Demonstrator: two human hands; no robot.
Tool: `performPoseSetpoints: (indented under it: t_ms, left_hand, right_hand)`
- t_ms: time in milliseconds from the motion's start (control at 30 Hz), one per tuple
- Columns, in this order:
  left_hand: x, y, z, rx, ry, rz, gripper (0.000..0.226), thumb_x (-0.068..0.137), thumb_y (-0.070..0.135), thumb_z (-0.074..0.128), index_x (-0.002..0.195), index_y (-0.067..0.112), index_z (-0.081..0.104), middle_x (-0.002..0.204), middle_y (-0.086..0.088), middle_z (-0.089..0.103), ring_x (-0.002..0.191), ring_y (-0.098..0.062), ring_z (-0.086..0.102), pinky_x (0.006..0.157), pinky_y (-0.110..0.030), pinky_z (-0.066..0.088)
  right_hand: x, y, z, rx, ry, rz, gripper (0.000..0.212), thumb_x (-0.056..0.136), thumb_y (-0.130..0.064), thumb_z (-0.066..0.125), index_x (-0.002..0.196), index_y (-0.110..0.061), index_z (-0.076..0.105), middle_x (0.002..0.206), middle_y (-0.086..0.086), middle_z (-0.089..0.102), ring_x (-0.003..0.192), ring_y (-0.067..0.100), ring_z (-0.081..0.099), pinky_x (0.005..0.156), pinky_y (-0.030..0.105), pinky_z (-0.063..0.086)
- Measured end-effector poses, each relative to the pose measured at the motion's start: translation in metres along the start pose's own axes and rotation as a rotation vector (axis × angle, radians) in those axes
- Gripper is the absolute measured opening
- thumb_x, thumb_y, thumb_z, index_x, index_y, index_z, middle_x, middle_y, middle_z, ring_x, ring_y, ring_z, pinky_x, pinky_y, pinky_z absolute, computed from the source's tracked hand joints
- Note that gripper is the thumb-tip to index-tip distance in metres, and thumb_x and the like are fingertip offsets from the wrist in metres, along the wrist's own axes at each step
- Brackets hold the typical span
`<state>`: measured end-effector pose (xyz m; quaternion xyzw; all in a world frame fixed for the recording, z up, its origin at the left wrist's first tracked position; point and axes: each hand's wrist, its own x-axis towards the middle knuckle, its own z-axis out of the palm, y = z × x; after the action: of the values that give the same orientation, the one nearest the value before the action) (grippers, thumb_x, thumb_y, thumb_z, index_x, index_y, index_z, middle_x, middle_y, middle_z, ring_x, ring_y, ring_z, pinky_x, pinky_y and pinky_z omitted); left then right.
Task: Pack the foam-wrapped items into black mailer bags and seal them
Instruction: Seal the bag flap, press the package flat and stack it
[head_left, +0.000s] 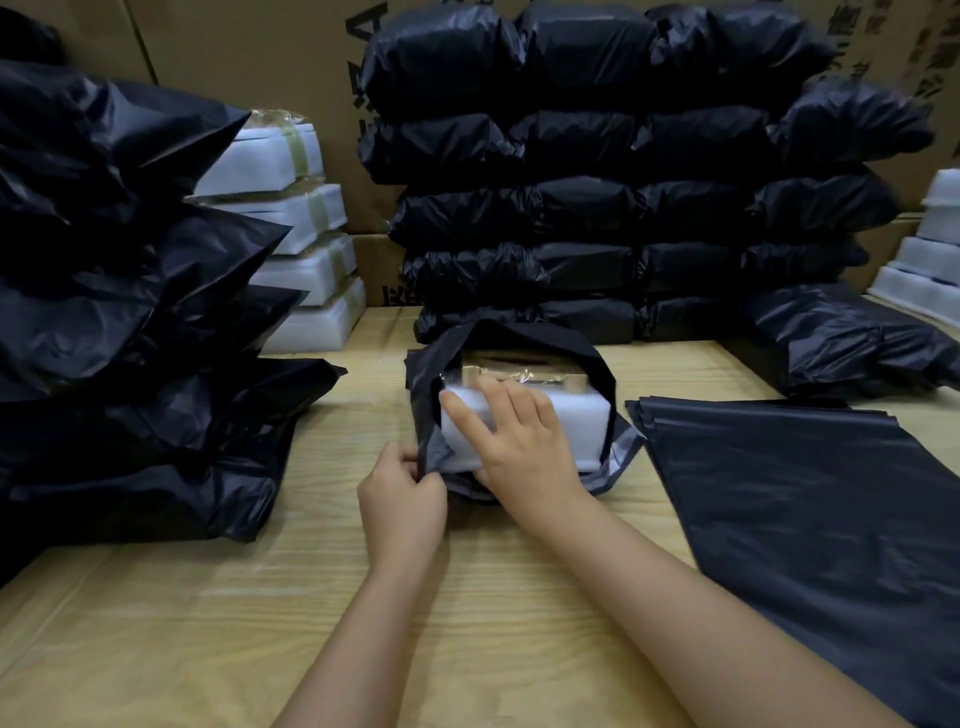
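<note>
Mid surface: foam-wrapped item, white, banded with clear tape on top, far end sunk into an open black mailer bag, near end bare and out of the mouth. Bag's rim arched up over the item, grey inner flap spread on the wood at the near right. Left grip: curled, pinching the bag's mouth edge at the near left corner of the item. Right grip: fingers straight and spread, laid flat on the item's near top face, clasping nothing. Just right of the bag, close to its flap: pile of flat empty bags. Behind, against cardboard boxes: rows of packed bags, stacked several high. Far left: looser heap of filled bags, with a stack of foam blocks between heap and rows. Right edge: further foam blocks, only partly in view
</note>
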<state>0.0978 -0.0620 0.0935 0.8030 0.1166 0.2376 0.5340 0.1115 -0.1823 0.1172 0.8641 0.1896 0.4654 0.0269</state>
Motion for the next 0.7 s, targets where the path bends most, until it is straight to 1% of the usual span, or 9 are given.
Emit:
performPoseSetpoints:
  t_ms: [200,300,333,400,467,500,567,633,700]
  left_hand:
    - [0.0,0.001,0.001,-0.071,0.014,0.001,0.027,0.078,-0.001,0.055,0.072,0.025,0.055,0.068,0.0,0.065,0.066,-0.018,0.058,0.051,-0.016,0.038]
    - [0.0,0.002,-0.002,-0.048,0.055,-0.034,0.02,0.083,0.008,0.057,0.075,0.026,0.055,0.07,0.005,0.062,0.07,-0.016,0.059,0.053,-0.025,0.037]
    - [0.001,0.003,-0.003,-0.032,0.065,-0.058,0.016,0.086,0.012,0.056,0.075,0.024,0.055,0.071,0.006,0.061,0.072,-0.019,0.059,0.054,-0.027,0.035]
    - [0.002,0.003,-0.005,0.073,0.041,-0.116,0.005,0.091,0.017,0.053,0.086,0.017,0.055,0.078,0.001,0.059,0.077,-0.026,0.055,0.059,-0.032,0.034]
    - [0.0,0.006,-0.006,0.252,-0.014,-0.14,0.02,0.09,0.017,0.052,0.109,0.011,0.049,0.099,-0.008,0.059,0.089,-0.03,0.051,0.072,-0.037,0.039]
    - [-0.001,0.009,-0.007,0.369,0.012,-0.087,0.035,0.087,0.017,0.055,0.119,0.009,0.044,0.111,-0.013,0.055,0.099,-0.033,0.049,0.082,-0.042,0.038]
    - [-0.008,0.017,-0.006,0.482,0.19,0.249,0.052,0.078,0.017,0.057,0.126,0.006,0.041,0.118,-0.017,0.047,0.106,-0.033,0.042,0.09,-0.043,0.031]
    - [-0.016,0.02,0.002,0.449,0.251,0.74,0.038,0.075,0.015,0.052,0.112,0.006,0.049,0.104,-0.013,0.05,0.093,-0.028,0.045,0.082,-0.039,0.035]
    - [-0.026,0.017,0.015,0.468,0.073,0.991,0.014,0.075,0.014,0.056,0.088,0.007,0.058,0.08,-0.008,0.057,0.073,-0.025,0.054,0.064,-0.035,0.043]
  right_hand:
    - [0.014,0.011,0.003,-0.036,-0.247,0.025,0.078,0.048,-0.025,0.086,0.122,-0.028,0.064,0.115,0.012,0.065,0.092,0.025,0.065,0.082,0.032,0.05]
    - [0.016,0.011,0.001,0.078,-0.317,-0.024,0.082,0.06,-0.032,0.084,0.135,-0.025,0.052,0.126,0.017,0.057,0.106,0.03,0.058,0.092,0.038,0.044]
    - [0.016,0.013,-0.001,0.168,-0.309,-0.067,0.077,0.068,-0.033,0.081,0.138,-0.022,0.049,0.128,0.019,0.054,0.111,0.033,0.055,0.094,0.041,0.042]
    - [0.014,0.021,-0.006,0.246,-0.168,-0.143,0.056,0.076,-0.03,0.076,0.127,-0.013,0.06,0.119,0.018,0.06,0.105,0.034,0.059,0.088,0.043,0.046]
    - [0.013,0.034,-0.009,0.151,-0.037,-0.061,0.045,0.074,-0.024,0.074,0.117,-0.012,0.066,0.111,0.015,0.064,0.098,0.033,0.06,0.08,0.04,0.048]
    - [0.013,0.04,-0.009,0.101,-0.07,0.044,0.05,0.074,-0.024,0.073,0.122,-0.013,0.063,0.116,0.016,0.062,0.102,0.034,0.058,0.083,0.041,0.046]
    - [0.012,0.051,-0.005,0.071,-0.228,0.245,0.062,0.083,-0.034,0.066,0.139,-0.019,0.046,0.135,0.013,0.049,0.12,0.033,0.046,0.096,0.041,0.036]
    - [0.011,0.058,0.003,0.187,-0.355,0.349,0.057,0.093,-0.038,0.053,0.145,-0.025,0.035,0.148,0.005,0.035,0.131,0.026,0.034,0.104,0.035,0.028]
    - [0.01,0.059,0.005,0.307,-0.407,0.347,0.046,0.099,-0.033,0.045,0.144,-0.028,0.038,0.155,0.002,0.026,0.134,0.024,0.032,0.104,0.032,0.031]
